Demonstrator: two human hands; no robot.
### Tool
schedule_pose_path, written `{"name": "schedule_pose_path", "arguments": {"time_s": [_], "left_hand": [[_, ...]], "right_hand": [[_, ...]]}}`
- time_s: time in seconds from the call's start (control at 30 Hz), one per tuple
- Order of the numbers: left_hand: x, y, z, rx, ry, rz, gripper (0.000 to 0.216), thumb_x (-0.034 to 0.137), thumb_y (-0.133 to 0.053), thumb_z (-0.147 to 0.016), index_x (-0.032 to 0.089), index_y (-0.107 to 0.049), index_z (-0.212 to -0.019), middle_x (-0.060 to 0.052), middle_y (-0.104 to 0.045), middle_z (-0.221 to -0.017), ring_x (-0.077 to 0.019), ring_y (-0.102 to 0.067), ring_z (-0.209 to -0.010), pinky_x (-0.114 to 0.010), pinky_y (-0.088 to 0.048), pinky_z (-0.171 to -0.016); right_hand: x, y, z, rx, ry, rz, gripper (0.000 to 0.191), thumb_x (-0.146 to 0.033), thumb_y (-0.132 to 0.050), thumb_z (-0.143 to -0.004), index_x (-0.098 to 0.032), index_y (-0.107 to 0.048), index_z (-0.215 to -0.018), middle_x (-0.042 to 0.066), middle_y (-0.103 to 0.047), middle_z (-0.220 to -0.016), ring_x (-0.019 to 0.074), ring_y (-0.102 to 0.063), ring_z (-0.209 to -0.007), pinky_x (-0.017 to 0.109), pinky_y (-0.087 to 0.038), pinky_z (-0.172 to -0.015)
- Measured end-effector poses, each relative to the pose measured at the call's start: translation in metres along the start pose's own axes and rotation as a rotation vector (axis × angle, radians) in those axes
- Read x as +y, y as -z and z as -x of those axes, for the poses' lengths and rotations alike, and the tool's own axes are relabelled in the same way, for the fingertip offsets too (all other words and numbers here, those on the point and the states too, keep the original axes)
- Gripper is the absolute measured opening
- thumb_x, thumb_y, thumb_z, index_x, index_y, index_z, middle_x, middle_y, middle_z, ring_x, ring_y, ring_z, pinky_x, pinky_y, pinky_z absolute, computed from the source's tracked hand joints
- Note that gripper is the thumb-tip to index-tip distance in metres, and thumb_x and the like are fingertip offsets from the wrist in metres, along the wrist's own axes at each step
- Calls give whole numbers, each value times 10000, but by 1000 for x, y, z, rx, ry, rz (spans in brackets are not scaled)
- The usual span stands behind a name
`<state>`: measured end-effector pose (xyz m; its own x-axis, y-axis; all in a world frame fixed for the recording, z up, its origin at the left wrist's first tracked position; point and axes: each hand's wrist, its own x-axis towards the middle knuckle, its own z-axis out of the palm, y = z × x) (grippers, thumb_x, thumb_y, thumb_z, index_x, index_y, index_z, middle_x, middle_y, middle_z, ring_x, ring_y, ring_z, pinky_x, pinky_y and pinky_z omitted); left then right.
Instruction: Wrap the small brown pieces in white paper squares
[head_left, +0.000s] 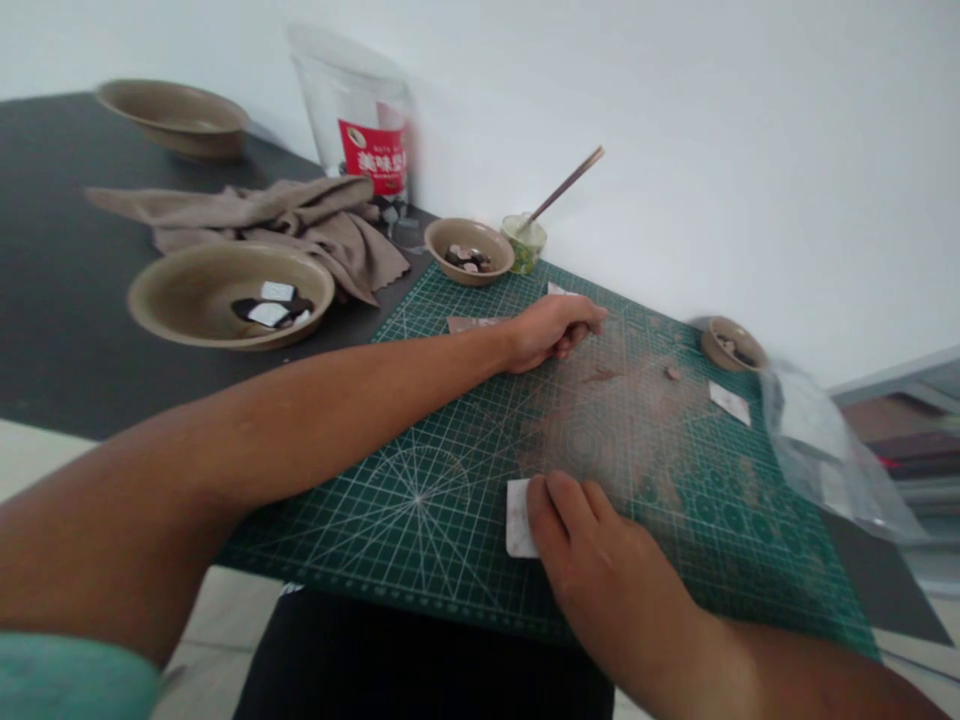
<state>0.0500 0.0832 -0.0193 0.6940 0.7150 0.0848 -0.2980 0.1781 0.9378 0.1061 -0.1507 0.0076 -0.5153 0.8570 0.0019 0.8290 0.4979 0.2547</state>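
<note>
My left hand [553,330] reaches across the green cutting mat [420,500] with its fingers curled together near the mat's far edge; what they pinch is hidden. A flat brownish shard [471,323] lies just left of that hand. My right hand [592,560] rests near the mat's front edge, fingers lying flat over a white rectangular piece [517,517]. A dusty brown smear [615,400] covers the mat between the hands.
A large tan bowl [229,292] with dark and white shards sits left of the mat. A small bowl of fragments [469,251], a cup with a brush [523,241], a beige cloth [285,220], a plastic pouch [360,120], another small bowl [731,343] and a clear bag [825,440] surround it.
</note>
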Motion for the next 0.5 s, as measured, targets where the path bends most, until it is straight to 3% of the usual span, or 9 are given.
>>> {"name": "schedule_pose_path", "arguments": {"time_s": [0.17,0.37,0.5], "left_hand": [[0,1,0,1,-3,3,225,242,-539,-869,154,-556,-663,44,-396,-510,-65,-322,-396,-226,-226,-396],[-2,1,-1,-16,-30,3,232,237,-544,-872,149,-558,-658,44,-393,-508,-66,-334,-403,-223,-232,-400],[-2,1,-1,-15,-28,8,236,229,-546,-876,146,-566,-656,47,-383,-515,-65,-337,-411,-218,-238,-406]], "right_hand": [[8,2,-12,-11,-40,25,341,-3,-538,-810,-118,-638,-1115,150,-652,-1058,223,-604,-793,281,-534,-492],[2,-2,15,36,9,35,544,13,-533,-721,-50,-576,-1260,176,-649,-1119,252,-614,-830,317,-577,-533],[2,-3,25,6,24,2,606,32,-519,-667,-74,-581,-1262,167,-649,-1182,250,-628,-855,296,-584,-529]]}}
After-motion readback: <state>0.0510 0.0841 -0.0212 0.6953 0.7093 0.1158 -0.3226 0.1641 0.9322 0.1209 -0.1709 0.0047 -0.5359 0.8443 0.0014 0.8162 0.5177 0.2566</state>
